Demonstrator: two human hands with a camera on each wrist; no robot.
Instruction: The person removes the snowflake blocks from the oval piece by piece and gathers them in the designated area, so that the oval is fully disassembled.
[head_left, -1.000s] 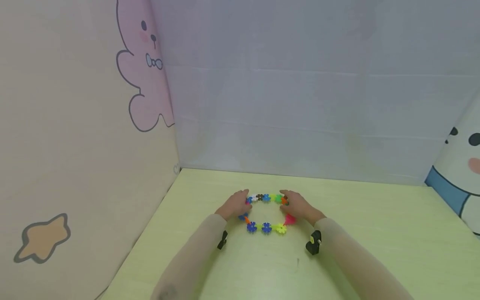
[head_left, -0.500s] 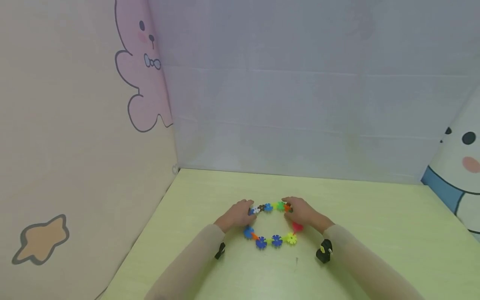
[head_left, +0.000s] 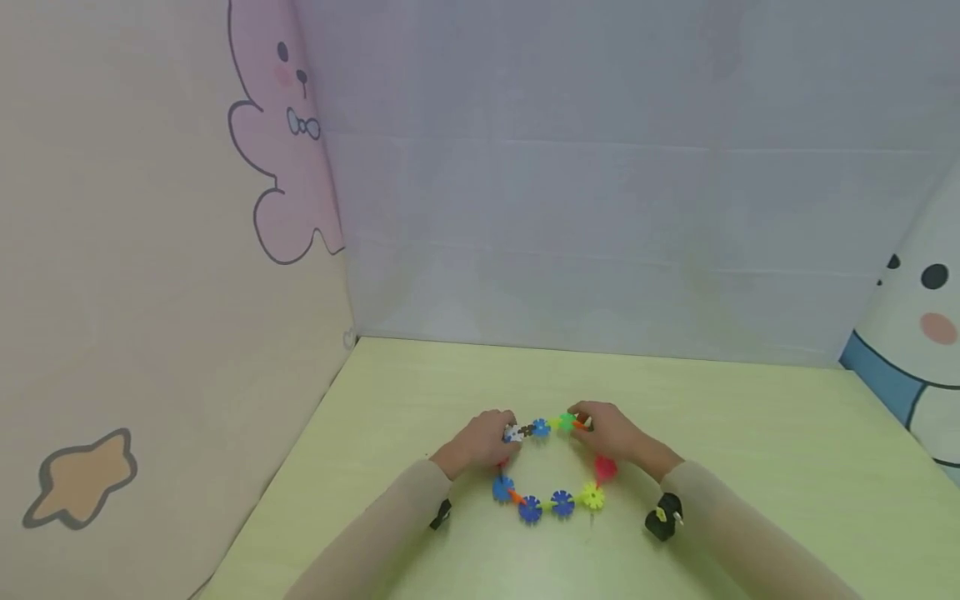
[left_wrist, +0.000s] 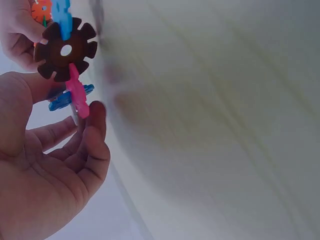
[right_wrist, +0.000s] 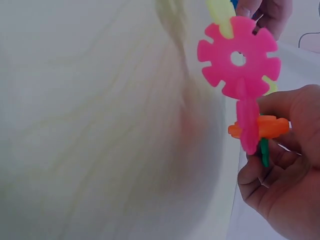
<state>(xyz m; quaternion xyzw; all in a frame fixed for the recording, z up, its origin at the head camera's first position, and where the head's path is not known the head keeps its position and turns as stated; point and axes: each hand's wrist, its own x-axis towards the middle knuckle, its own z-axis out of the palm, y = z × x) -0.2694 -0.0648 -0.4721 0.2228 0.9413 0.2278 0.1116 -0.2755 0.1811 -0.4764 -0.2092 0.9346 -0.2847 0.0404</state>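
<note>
A ring of notched plastic snowflake discs (head_left: 562,503) in many colours, slotted edge to edge, lies between my hands in the head view. My left hand (head_left: 483,442) grips its far left part near a white disc (head_left: 513,433). In the left wrist view, blue and pink discs (left_wrist: 77,92) sit between thumb and fingers, below a brown disc (left_wrist: 66,50). At the far right part, my right hand (head_left: 615,433) pinches the ring by an orange disc (right_wrist: 260,127) and a green one (right_wrist: 264,152). A pink disc (right_wrist: 239,57) hangs beside that hand. My hands hide some discs.
The pale yellow-green table (head_left: 712,417) extends around the ring. A pale grey-blue wall covering (head_left: 600,208) rises behind it. On the left stands a beige wall (head_left: 165,333) with cartoon pictures. Each wrist carries a small black device (head_left: 664,517).
Both hands have drawn the ring nearer to me and slightly right. The far side now tilts, with its right end higher, and more of the near discs show.
</note>
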